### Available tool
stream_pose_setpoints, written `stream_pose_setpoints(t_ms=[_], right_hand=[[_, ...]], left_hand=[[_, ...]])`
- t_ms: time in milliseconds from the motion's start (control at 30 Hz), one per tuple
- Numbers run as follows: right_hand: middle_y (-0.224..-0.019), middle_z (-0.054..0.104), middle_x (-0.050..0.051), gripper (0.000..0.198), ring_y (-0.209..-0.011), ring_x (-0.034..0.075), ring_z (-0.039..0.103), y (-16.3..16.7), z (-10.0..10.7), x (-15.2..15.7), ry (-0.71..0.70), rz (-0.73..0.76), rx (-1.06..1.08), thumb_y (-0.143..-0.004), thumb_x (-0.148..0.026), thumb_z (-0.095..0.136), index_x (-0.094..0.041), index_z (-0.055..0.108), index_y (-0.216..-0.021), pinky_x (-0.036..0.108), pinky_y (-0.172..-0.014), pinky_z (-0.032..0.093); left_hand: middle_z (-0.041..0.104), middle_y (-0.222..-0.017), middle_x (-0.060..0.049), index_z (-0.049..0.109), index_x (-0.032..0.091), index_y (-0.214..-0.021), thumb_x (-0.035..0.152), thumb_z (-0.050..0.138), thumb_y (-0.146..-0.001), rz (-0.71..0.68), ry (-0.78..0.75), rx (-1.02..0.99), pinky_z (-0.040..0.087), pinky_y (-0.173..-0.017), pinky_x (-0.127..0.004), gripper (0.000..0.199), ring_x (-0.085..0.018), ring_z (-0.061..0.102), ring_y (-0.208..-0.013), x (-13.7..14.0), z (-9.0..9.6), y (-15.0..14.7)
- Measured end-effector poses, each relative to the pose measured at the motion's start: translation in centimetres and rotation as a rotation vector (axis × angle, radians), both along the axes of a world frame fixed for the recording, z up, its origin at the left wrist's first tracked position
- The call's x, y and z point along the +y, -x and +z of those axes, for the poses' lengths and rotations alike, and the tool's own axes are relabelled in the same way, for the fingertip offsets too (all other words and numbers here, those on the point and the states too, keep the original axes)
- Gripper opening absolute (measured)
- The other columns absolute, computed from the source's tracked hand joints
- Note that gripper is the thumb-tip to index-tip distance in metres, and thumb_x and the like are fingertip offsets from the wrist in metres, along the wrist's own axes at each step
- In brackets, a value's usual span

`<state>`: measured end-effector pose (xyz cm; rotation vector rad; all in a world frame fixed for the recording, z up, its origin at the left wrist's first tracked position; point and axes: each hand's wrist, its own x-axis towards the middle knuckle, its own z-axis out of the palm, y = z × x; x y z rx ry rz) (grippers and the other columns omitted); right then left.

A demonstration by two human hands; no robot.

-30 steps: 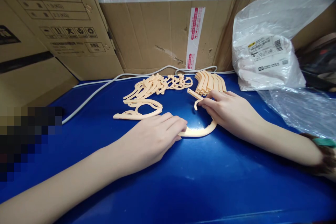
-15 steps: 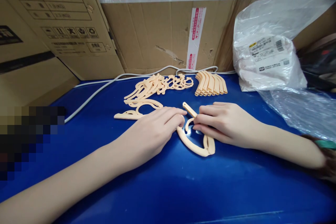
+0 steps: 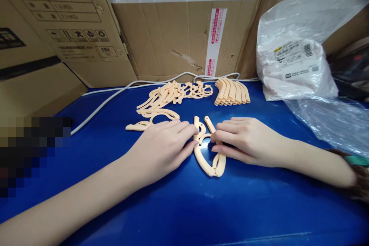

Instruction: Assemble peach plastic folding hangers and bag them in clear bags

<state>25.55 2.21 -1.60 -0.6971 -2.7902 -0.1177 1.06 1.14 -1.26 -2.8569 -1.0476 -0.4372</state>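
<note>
A beige plastic folding hanger (image 3: 204, 167) lies on the blue tabletop, its two curved arms folded up into a narrow V with the joined end toward me. My left hand (image 3: 165, 142) pinches the left arm between thumb and fingers. On the other side, my right hand (image 3: 240, 138) has its fingers closed on the right arm and partly covers it. A curved hook piece shows between the arms. Just beyond my left hand lie more beige hanger pieces (image 3: 161, 113), partly hidden by that hand.
Farther back sit a loose heap of beige pieces (image 3: 165, 94) and a neat row of curved arms (image 3: 232, 92). A white cable (image 3: 108, 102) runs along the cardboard boxes (image 3: 173, 27). Clear plastic bags (image 3: 291, 57) rest at the right. Something pixelated covers the left edge.
The folding hanger has turned, its joined end swinging left toward my middle and its arms now pointing away from me. My left fingers have shifted, uncovering the left arm's upper end.
</note>
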Motion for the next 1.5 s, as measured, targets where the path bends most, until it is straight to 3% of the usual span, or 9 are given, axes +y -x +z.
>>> stream_pose_setpoints(t_ms=[200, 367, 500, 733, 900, 1067, 1233, 1333, 1500], right_hand=[[-0.094, 0.064, 0.004, 0.019, -0.080, 0.014, 0.058, 0.6, 0.5, -1.4, 0.272, 0.107, 0.023, -0.100, -0.031, 0.045, -0.019, 0.059, -0.103, 0.025, -0.069, 0.041], [-0.085, 0.064, 0.005, 0.021, -0.071, 0.015, 0.058, 0.6, 0.2, -1.3, 0.067, 0.010, 0.061, -0.100, -0.030, 0.044, -0.016, 0.059, -0.094, 0.026, -0.066, 0.039], [-0.082, 0.064, 0.005, 0.027, -0.071, 0.015, 0.059, 0.1, 0.0, -0.2, -0.006, -0.103, 0.033, -0.100, -0.037, 0.045, -0.016, 0.060, -0.092, 0.027, -0.066, 0.039], [-0.070, 0.059, 0.001, 0.032, -0.061, 0.013, 0.048, 0.6, -0.1, -1.2, -0.113, 0.118, 0.007, -0.100, -0.034, 0.044, -0.019, 0.058, -0.076, 0.029, -0.061, 0.033], [-0.072, 0.060, 0.000, 0.026, -0.060, 0.014, 0.047, 1.0, -0.2, -2.1, -0.075, 0.219, -0.021, -0.099, -0.029, 0.044, -0.018, 0.062, -0.083, 0.031, -0.060, 0.033], [-0.074, 0.063, 0.000, 0.025, -0.060, 0.014, 0.049, 0.9, -0.3, -1.8, -0.130, 0.157, 0.001, -0.101, -0.027, 0.042, -0.017, 0.062, -0.089, 0.031, -0.060, 0.032], [-0.075, 0.063, 0.001, 0.027, -0.065, 0.014, 0.052, 0.7, -0.3, -1.4, -0.108, 0.095, -0.002, -0.102, -0.029, 0.042, -0.017, 0.063, -0.091, 0.029, -0.063, 0.034], [-0.075, 0.061, 0.001, 0.028, -0.066, 0.014, 0.054, 0.7, -0.3, -1.2, -0.106, 0.058, 0.011, -0.102, -0.030, 0.042, -0.017, 0.064, -0.090, 0.027, -0.064, 0.035], [-0.077, 0.061, 0.002, 0.032, -0.064, 0.013, 0.053, 0.7, -0.2, -0.8, -0.084, 0.009, -0.001, -0.103, -0.034, 0.039, -0.018, 0.064, -0.091, 0.027, -0.064, 0.037]], left_hand=[[0.067, -0.094, -0.003, 0.062, 0.018, -0.104, 0.034, 0.054, -0.096, 0.012, 0.069, -0.085, 0.045, -0.069, -0.033, 0.020, -0.021, 0.062, -0.085, 0.1, 0.0, 0.1], [0.067, -0.093, -0.001, 0.062, 0.019, -0.103, 0.019, 0.052, -0.094, 0.009, 0.148, -0.135, 0.044, -0.072, -0.031, 0.013, -0.018, 0.059, -0.087, 0.2, 0.0, 0.1], [0.067, -0.092, -0.001, 0.063, 0.018, -0.102, 0.017, 0.051, -0.096, -0.012, 0.096, -0.145, 0.043, -0.074, -0.030, 0.014, -0.018, 0.059, -0.089, 0.6, -0.3, 0.2], [0.072, -0.099, -0.003, 0.062, 0.018, -0.092, 0.018, 0.051, -0.098, -0.028, -0.013, -0.140, 0.045, -0.082, -0.035, 0.013, -0.020, 0.060, -0.094, 1.7, -0.6, 0.7], [0.073, -0.099, -0.003, 0.064, 0.018, -0.092, 0.017, 0.050, -0.097, -0.011, -0.065, -0.122, 0.047, -0.082, -0.034, 0.014, -0.020, 0.062, -0.094, 2.0, -0.6, 0.7], [0.073, -0.102, -0.004, 0.065, 0.019, -0.095, 0.018, 0.049, -0.097, -0.033, -0.040, -0.157, 0.049, -0.085, -0.035, 0.016, -0.020, 0.064, -0.096, 2.0, -0.7, 0.8], [0.070, -0.117, -0.008, 0.065, 0.016, -0.108, 0.022, 0.044, -0.100, -0.057, -0.026, -0.166, 0.046, -0.098, -0.041, 0.024, -0.023, 0.061, -0.113, 1.8, -0.5, 0.6], [0.068, -0.121, -0.011, 0.064, 0.015, -0.108, 0.022, 0.040, -0.100, 0.041, -0.095, -0.132, 0.045, -0.098, -0.042, 0.026, -0.025, 0.059, -0.117, 1.9, 0.3, 0.9], [0.068, -0.112, -0.013, 0.065, 0.015, -0.107, 0.018, 0.037, -0.095, 0.342, -0.317, 0.093, 0.049, -0.085, -0.045, 0.030, -0.031, 0.060, -0.106, 2.9, 2.6, 2.9]])
